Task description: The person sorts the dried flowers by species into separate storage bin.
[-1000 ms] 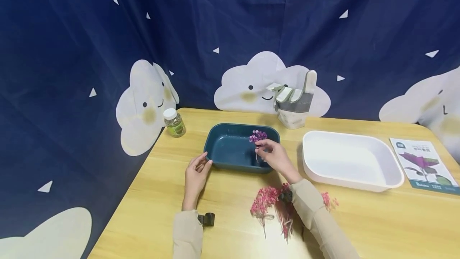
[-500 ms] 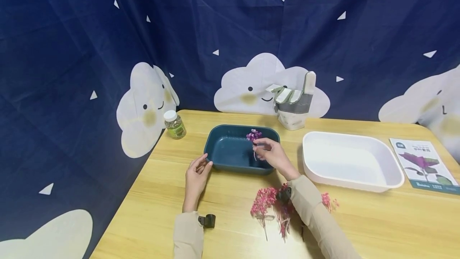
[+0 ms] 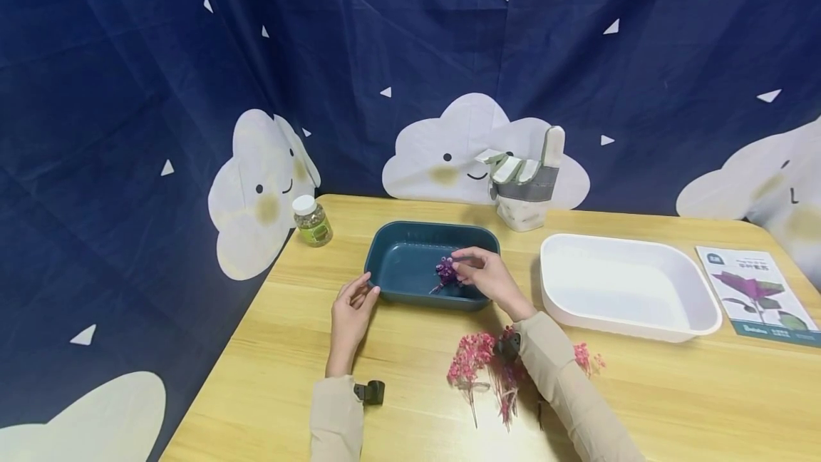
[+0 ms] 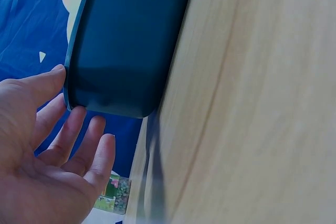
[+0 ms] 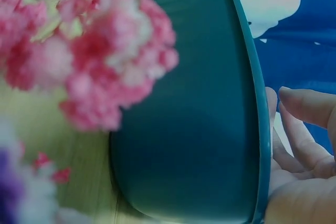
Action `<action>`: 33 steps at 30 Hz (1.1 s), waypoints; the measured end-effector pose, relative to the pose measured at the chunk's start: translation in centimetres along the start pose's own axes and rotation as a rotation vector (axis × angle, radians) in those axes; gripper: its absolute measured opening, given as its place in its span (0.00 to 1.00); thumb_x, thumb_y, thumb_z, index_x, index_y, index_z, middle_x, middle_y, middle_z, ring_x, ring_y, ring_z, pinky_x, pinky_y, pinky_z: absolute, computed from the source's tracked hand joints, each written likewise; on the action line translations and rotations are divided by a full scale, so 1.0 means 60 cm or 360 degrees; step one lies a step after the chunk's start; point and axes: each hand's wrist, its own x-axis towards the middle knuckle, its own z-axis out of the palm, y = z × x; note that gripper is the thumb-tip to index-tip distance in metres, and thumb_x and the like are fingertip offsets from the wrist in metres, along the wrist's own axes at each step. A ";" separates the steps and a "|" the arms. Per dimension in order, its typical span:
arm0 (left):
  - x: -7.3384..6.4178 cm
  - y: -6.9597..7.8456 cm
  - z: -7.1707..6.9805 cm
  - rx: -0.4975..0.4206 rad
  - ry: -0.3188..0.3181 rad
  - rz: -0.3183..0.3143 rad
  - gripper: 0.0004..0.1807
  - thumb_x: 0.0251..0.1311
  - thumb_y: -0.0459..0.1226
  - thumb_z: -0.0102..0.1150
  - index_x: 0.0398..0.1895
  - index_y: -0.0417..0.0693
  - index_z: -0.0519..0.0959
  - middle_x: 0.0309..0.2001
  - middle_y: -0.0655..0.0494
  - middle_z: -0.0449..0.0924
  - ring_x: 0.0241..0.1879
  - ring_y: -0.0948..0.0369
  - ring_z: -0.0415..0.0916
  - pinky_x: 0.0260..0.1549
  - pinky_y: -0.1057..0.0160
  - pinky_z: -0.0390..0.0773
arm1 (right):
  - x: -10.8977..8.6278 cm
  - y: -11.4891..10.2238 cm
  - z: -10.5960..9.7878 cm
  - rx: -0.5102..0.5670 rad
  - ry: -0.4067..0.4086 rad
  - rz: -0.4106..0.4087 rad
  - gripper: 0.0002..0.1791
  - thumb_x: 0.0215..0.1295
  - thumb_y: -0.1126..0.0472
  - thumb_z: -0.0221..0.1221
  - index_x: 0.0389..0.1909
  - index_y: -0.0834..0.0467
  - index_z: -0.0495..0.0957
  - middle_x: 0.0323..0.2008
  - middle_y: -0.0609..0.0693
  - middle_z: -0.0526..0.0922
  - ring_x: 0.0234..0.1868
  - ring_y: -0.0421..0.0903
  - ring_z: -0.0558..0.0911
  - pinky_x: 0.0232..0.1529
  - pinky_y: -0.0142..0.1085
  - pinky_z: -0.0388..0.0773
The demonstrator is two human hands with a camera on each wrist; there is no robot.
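Since the earlier head frames, the purple sprig had dropped and tipped over: it had stood between your right fingertips, and now it slanted low inside the tray, its stem toward the lower left. Around it, the wooden table filled the lower part of the frame, with the white basin unmoved at right of centre. The teal tray sat near the middle, also unmoved. Your right hand hung over its right end, fingers loosely bent; the right-wrist view showed no stem among them, so you seemed to have released the sprig. Your left hand touched the tray's near-left corner with relaxed fingers, not clenched. The pink flowers lay at lower centre, partly behind your right sleeve. As a judgement, this sprig's placing looked all but done, though its stem leaned instead of standing.
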 end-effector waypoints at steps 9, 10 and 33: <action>0.007 -0.017 0.001 0.0010 0.0004 0.0027 0.22 0.62 0.34 0.63 0.59 0.38 0.77 0.54 0.38 0.75 0.57 0.46 0.74 0.58 0.60 0.77 | -0.020 -0.021 -0.005 -0.0017 -0.0060 -0.0007 0.16 0.66 0.69 0.57 0.53 0.71 0.75 0.49 0.71 0.82 0.36 0.50 0.85 0.40 0.40 0.85; 0.007 -0.017 0.001 0.0010 0.0006 0.0030 0.22 0.62 0.34 0.63 0.59 0.37 0.77 0.54 0.38 0.75 0.57 0.46 0.74 0.58 0.61 0.77 | -0.025 -0.026 -0.007 -0.0022 -0.0065 -0.0016 0.17 0.66 0.68 0.57 0.53 0.71 0.75 0.49 0.71 0.81 0.36 0.51 0.85 0.40 0.40 0.85; 0.010 -0.011 0.000 -0.0015 0.0002 -0.0003 0.22 0.61 0.33 0.63 0.59 0.36 0.76 0.55 0.38 0.74 0.57 0.46 0.74 0.49 0.80 0.75 | -0.173 -0.034 -0.056 -0.0006 0.0025 0.0107 0.19 0.67 0.65 0.58 0.56 0.69 0.74 0.49 0.68 0.81 0.36 0.33 0.82 0.43 0.30 0.82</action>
